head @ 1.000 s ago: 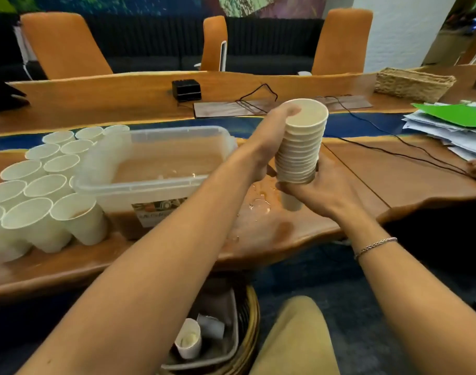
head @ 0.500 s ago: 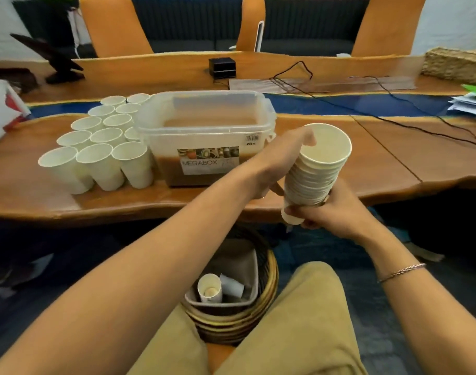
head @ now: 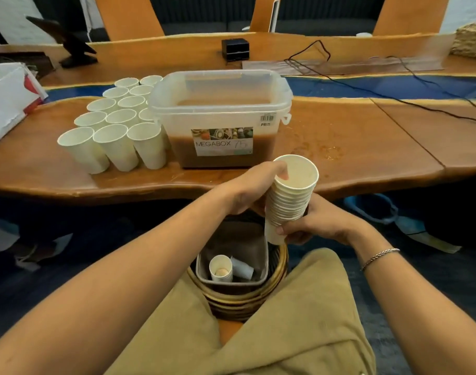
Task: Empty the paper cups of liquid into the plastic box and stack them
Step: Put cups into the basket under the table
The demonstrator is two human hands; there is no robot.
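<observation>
On the table (head: 366, 147) the plastic box (head: 174, 131) is seen at the middle, with the loose paper cups (head: 115, 125) grouped just beside it on its left and a small device (head: 235, 48) placed behind it. The stack of cups (head: 288, 204) is held before the table's near edge, gripped at the top by the left hand (head: 247, 190) and at the base by the right hand (head: 318, 226). Below the stack, a basket (head: 245, 299) is found on the floor between the knees, with a used cup (head: 220, 267) lying in it.
</observation>
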